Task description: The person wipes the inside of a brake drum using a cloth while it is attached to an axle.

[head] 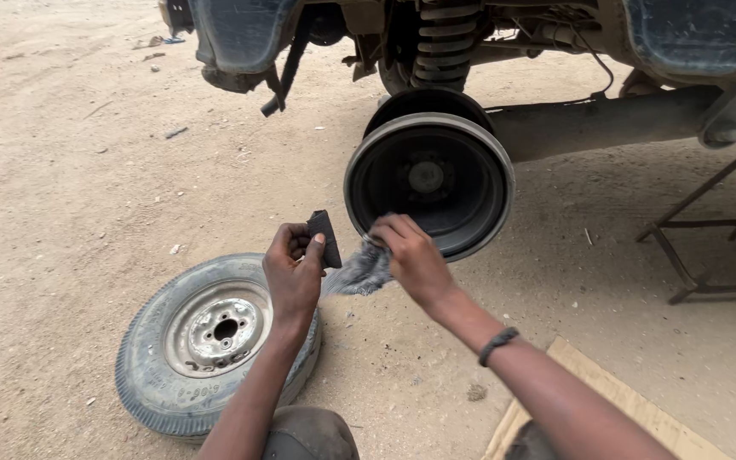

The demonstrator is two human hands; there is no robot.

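My left hand [293, 271] grips a small dark flat block [324, 238], held upright in front of the brake drum. A grey rag [359, 270] is bunched in my right hand [411, 253], which sits at the lower rim of the round black brake drum [428, 182] on the vehicle's axle. The rag hangs between my two hands. A dark band circles my right wrist.
A removed wheel with a worn tyre [213, 342] lies flat on the sandy ground under my left arm. The raised vehicle's underside with a coil spring [446, 41] is above. A metal stand [713, 247] props the axle at right. Cardboard [606, 400] lies at the lower right.
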